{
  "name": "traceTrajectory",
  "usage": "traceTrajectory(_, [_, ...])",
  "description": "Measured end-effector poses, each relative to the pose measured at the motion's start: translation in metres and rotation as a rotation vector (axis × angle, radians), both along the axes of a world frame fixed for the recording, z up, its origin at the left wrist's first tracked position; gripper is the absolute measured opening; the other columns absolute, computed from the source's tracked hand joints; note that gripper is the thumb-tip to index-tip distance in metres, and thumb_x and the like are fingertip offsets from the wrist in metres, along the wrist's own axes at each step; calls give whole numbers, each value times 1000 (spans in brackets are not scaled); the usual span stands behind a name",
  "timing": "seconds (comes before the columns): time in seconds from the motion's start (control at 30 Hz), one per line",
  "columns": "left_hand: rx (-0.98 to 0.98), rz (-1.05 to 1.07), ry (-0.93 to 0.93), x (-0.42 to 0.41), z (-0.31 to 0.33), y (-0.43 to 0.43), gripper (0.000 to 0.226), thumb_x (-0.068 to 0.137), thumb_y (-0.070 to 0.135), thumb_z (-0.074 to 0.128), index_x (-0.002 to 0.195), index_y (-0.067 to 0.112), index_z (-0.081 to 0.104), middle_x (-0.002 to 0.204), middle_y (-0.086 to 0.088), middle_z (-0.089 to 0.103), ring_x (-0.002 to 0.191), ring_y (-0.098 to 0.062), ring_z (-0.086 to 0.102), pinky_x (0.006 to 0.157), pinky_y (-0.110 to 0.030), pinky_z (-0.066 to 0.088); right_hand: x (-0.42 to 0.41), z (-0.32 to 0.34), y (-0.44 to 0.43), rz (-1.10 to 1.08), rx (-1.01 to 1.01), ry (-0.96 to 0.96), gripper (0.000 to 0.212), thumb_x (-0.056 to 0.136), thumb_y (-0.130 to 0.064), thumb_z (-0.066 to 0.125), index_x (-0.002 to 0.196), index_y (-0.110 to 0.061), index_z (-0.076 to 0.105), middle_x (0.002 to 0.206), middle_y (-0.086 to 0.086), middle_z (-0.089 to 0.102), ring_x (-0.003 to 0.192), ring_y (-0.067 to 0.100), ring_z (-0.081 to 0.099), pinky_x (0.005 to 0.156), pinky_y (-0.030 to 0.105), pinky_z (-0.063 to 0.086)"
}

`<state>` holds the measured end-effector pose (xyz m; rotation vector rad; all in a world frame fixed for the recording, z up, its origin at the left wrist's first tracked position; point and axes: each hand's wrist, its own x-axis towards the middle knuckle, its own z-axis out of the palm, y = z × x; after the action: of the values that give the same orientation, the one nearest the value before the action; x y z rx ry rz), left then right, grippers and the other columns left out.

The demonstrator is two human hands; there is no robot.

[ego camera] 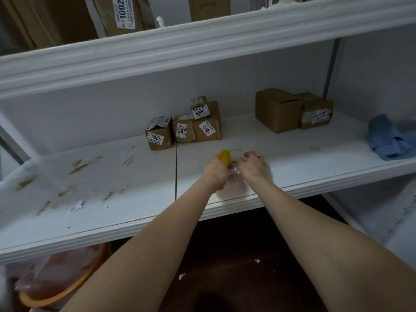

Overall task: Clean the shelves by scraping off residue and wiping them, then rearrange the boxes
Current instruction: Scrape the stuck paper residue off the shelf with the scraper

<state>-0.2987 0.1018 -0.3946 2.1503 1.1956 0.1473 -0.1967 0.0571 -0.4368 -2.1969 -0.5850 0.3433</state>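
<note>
Both forearms reach out over the white shelf [304, 163] front edge, left hand [216, 173] fisted round yellow scraper [224, 157] handle, right hand [253, 167] just beside it, fingers bent tips-down on shelf, pinching anything unclear, boxes [184, 129] at back, blue cloth [387, 140] far right

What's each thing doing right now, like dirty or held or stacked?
yellow scraper, held by left hand
right hand, fingers bent, touching shelf
shelf, spotted with residue
blue cloth, crumpled, unheld
box 3004, stacked on box 2011
</note>
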Motion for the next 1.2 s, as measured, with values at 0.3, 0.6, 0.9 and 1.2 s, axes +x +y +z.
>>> traceTrajectory(0.3, [191,230,97,-42,-8,31,22,95,2,38,108,-6,54,123,-21,58,110,-35,59,91,-38,49,6,5,-16,-151,52,32,42,100,-28,40,139,-14,40,144,17,35,130,33,35,105,36,31])
traceTrajectory(0.6, [7,93,-30,1,6,-6,19,95,1,41,83,-3,55,119,-26,61,109,-36,62,86,-40,51,0,12,-12,-79,134,99,41,96,-28,47,134,-15,46,139,16,41,126,34,42,105,41,40])
traceTrajectory(0.9, [79,80,113,0,-5,20,40,103,22,29,130,-1,45,127,-24,56,112,-38,58,92,-41,48,28,5,-18,-101,87,95,40,99,-25,42,137,-14,44,140,16,39,126,34,42,107,39,37])
traceTrajectory(1.2, [195,38,21,-6,11,31,32,100,11,32,119,-3,53,119,-23,59,107,-38,58,84,-40,48,31,7,-12,-58,66,60,43,98,-26,45,139,-14,41,141,14,41,125,32,45,104,37,40])
